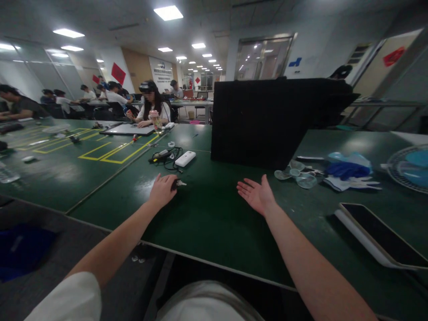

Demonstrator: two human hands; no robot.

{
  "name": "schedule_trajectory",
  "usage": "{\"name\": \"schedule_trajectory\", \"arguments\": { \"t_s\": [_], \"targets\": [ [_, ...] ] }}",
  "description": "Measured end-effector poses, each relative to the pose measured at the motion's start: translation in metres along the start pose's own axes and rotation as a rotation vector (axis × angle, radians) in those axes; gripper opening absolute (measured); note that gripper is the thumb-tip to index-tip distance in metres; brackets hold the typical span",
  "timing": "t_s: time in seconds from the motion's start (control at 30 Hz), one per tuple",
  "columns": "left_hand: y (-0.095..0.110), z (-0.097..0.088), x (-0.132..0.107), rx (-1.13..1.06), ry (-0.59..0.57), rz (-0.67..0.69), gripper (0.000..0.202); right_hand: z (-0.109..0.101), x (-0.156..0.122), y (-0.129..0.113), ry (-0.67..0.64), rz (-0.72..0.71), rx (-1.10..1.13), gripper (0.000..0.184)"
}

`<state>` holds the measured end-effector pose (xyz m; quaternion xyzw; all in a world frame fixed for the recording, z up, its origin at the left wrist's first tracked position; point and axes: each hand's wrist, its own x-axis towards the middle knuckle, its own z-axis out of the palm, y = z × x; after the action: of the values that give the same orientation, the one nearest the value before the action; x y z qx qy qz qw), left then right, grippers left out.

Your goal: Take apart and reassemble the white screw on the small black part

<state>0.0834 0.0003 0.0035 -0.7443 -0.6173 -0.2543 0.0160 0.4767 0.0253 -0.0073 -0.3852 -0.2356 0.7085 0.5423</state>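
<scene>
My left hand point(163, 191) is closed around a small dark object with a pale, pointed tip point(181, 183), just over the green tabletop point(207, 223). Fingers cover most of it, so its kind does not show. Turned palm up, my right hand point(254, 195) has its fingers stretched out and nothing in it. Beyond the left hand lie a white box-shaped device point(185, 158) and a dark tangled cable point(163, 156). Several clear round plastic cups point(306, 180) are to the right of my right hand.
A large black box point(257, 125) stands at the back. To the right are blue and white gloves point(349, 171), a phone-like slab point(381, 232) on a white base and a round basket point(408, 167). Across the table a person point(154, 107) sits behind a pink-capped bottle point(155, 119).
</scene>
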Motion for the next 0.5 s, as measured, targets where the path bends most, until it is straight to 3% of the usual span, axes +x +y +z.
{"name": "schedule_trajectory", "arguments": {
  "t_s": [0.13, 0.23, 0.3, 0.37, 0.5],
  "targets": [
    [-0.015, -0.007, -0.007, 0.069, 0.014, 0.143, 0.048, 0.002, -0.001, 0.000, 0.003, -0.003, -0.007, 0.074],
    [-0.025, -0.006, -0.012, 0.121, 0.018, 0.149, 0.047, 0.006, -0.003, 0.000, 0.026, -0.011, -0.009, 0.074],
    [-0.035, -0.005, -0.012, 0.135, 0.054, 0.057, 0.046, 0.008, -0.005, -0.001, 0.034, -0.013, -0.007, 0.074],
    [-0.047, -0.004, -0.010, 0.080, 0.115, -0.124, 0.046, 0.010, -0.006, -0.001, 0.035, -0.008, -0.005, 0.075],
    [-0.063, 0.002, 0.005, -0.269, 0.268, -0.532, 0.050, 0.011, -0.008, -0.002, 0.034, -0.001, -0.004, 0.074]
  ]
}}
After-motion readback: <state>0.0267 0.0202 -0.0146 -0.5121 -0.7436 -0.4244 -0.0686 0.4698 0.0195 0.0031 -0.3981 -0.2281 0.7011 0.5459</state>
